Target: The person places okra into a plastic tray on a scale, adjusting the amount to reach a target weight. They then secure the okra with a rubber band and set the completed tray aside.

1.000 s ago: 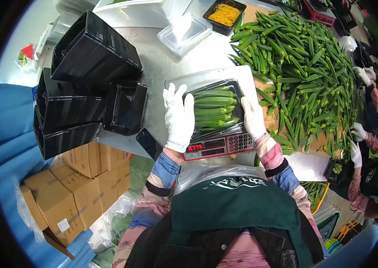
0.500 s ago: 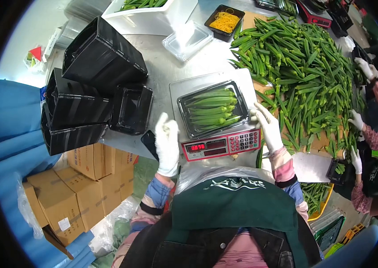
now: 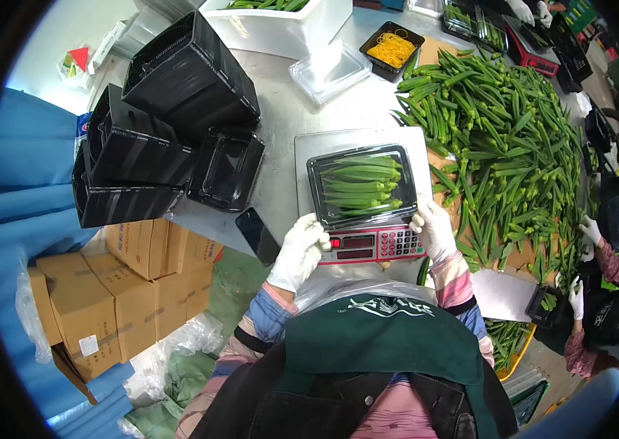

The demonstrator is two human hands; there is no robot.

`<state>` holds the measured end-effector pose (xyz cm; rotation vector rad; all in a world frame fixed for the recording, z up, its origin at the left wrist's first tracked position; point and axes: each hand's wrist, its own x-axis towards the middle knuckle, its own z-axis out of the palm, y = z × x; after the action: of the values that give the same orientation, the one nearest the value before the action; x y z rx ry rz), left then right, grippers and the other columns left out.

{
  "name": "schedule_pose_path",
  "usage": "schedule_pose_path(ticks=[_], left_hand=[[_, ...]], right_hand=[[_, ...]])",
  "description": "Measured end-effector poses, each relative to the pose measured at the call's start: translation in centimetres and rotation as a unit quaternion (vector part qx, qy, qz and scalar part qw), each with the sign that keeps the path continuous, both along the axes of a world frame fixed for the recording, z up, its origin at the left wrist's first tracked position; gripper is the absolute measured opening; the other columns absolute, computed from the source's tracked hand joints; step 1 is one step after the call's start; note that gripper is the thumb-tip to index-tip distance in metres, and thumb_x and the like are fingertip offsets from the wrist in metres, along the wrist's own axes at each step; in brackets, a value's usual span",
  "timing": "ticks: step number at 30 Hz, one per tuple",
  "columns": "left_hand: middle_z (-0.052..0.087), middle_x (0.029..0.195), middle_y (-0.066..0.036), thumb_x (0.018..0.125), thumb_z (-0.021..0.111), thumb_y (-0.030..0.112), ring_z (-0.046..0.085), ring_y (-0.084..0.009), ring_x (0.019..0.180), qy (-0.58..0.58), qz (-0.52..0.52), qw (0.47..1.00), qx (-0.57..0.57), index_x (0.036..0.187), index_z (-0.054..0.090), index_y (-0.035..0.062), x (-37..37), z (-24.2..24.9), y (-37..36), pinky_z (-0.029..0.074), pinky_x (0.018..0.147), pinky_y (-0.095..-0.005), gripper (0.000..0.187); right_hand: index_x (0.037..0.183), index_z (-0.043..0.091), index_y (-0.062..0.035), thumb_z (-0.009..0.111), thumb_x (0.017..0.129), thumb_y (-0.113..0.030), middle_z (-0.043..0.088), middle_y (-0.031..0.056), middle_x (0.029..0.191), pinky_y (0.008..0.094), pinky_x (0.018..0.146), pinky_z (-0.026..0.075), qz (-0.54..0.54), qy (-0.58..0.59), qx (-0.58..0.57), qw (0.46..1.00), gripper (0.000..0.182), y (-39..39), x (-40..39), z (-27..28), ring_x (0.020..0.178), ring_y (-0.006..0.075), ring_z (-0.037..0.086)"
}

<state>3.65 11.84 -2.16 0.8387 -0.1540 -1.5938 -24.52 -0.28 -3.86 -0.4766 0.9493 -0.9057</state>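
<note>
A black plastic tray of green okra (image 3: 361,185) with a clear lid sits over the steel plate of a red digital scale (image 3: 377,244). My left hand (image 3: 301,251), in a white glove, has its fingers pinched at the tray's near left corner and covers part of the scale's display. Across from it, my gloved right hand (image 3: 435,230) grips the near right corner, thumb and fingers closed on the rim. The okra lie side by side in the tray.
Stacks of black trays (image 3: 192,77) and a phone (image 3: 257,235) are at left. Clear lids (image 3: 329,72), a tray of yellow rubber bands (image 3: 392,50) and a white foam box (image 3: 276,29) stand behind. Loose okra (image 3: 503,154) are heaped at right, where co-workers' gloved hands (image 3: 576,298) work.
My left hand has moved right and closed at the tray's near left corner. My right hand has closed on the near right corner. The tray sits straighter, and the view has shifted.
</note>
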Motion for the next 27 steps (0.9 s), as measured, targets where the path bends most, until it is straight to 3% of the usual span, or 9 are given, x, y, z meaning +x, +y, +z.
schedule_pose_path(ticks=[2,3,7,11,14,18,20,23,27], left_hand=[[0.059,0.105,-0.007,0.096,0.063,0.005,0.061,-0.0158,0.083,0.062,-0.013,0.998,-0.006,0.13,0.05,-0.0006,0.4,-0.5,0.0,0.051,0.072,-0.0301,0.037],[0.059,0.105,-0.008,0.095,0.062,0.004,0.06,-0.0161,0.08,0.092,-0.021,0.996,-0.009,0.13,0.05,-0.0023,0.8,-0.5,-0.2,0.05,0.068,-0.0297,0.038],[0.067,0.098,-0.01,0.094,0.064,0.013,0.069,-0.0161,0.082,-0.27,-0.249,0.924,0.103,0.129,0.054,-0.0063,4.0,5.5,-2.9,0.059,0.068,-0.0293,0.042],[0.069,0.099,-0.007,0.097,0.063,0.023,0.069,-0.0144,0.083,-0.409,-0.221,0.884,0.041,0.136,0.053,-0.0033,6.6,4.6,-7.2,0.057,0.071,-0.0272,0.048],[0.069,0.097,-0.005,0.101,0.061,0.032,0.067,-0.0131,0.075,-0.352,-0.109,0.928,0.058,0.115,0.065,0.0052,6.0,3.9,-10.9,0.056,0.067,-0.0275,0.03],[0.069,0.098,-0.003,0.098,0.066,0.029,0.067,-0.0148,0.08,-0.216,-0.121,0.965,0.082,0.104,0.068,0.0091,7.0,1.1,-11.9,0.057,0.069,-0.0352,0.021],[0.07,0.102,-0.008,0.099,0.065,0.024,0.069,-0.0181,0.088,-0.168,-0.112,0.977,0.072,0.109,0.067,0.0051,7.1,0.9,-11.9,0.059,0.075,-0.0366,0.022],[0.07,0.11,-0.013,0.101,0.062,0.018,0.068,-0.0221,0.101,-0.052,-0.092,0.993,0.05,0.114,0.066,0.0008,7.0,0.6,-11.8,0.057,0.087,-0.0383,0.022],[0.067,0.12,-0.014,0.102,0.059,0.011,0.063,-0.0234,0.114,0.08,-0.109,0.99,0.03,0.119,0.064,-0.003,5.9,2.5,-11.9,0.051,0.102,-0.0369,0.023]], right_hand=[[0.106,0.063,-0.0003,0.062,0.101,-0.018,0.059,0.0013,0.076,0.0227,0.052,0.039,-0.004,-0.061,0.013,0.998,0.018,-0.2,-0.7,-1.2,0.058,0.0075,0.047],[0.106,0.063,-0.0008,0.062,0.101,-0.018,0.061,0.0015,0.077,0.0228,0.051,0.038,0.042,0.009,0.001,0.999,0.018,-0.3,-1.1,-0.9,0.057,0.0073,0.048],[0.101,0.068,-0.0033,0.062,0.101,-0.026,0.068,0.0023,0.081,0.0205,0.049,0.04,0.203,0.261,-0.03,0.943,0.024,-2.7,-2.8,3.0,0.058,0.0051,0.055],[0.105,0.07,-0.005,0.063,0.1,-0.031,0.067,-0.0019,0.081,0.0186,0.053,0.042,0.09,0.291,-0.125,0.944,0.027,-6.9,-0.3,4.9,0.059,0.0028,0.055],[0.103,0.071,-0.0059,0.065,0.099,-0.032,0.065,-0.0041,0.078,0.0184,0.053,0.04,0.115,0.261,-0.097,0.954,0.027,-10.4,2.4,2.8,0.059,0.0027,0.052],[0.098,0.072,-0.0071,0.067,0.097,-0.033,0.064,-0.0056,0.077,0.0193,0.053,0.039,0.159,0.273,-0.1,0.944,0.027,-12.4,3.2,0.0,0.061,0.0025,0.052],[0.105,0.07,-0.006,0.068,0.097,-0.032,0.067,-0.001,0.086,0.0249,0.059,0.047,0.21,0.261,-0.105,0.936,0.027,-13.1,2.3,-2.1,0.071,0.0086,0.06],[0.119,0.066,-0.0038,0.07,0.094,-0.028,0.07,0.0059,0.104,0.034,0.075,0.054,0.117,-0.005,0.043,0.992,0.035,-10.2,4.0,4.0,0.089,0.0171,0.065],[0.131,0.059,-0.0023,0.071,0.093,-0.028,0.068,0.0081,0.121,0.0384,0.093,0.05,0.094,-0.082,-0.02,0.992,0.047,-9.6,3.2,2.7,0.106,0.0196,0.063]])
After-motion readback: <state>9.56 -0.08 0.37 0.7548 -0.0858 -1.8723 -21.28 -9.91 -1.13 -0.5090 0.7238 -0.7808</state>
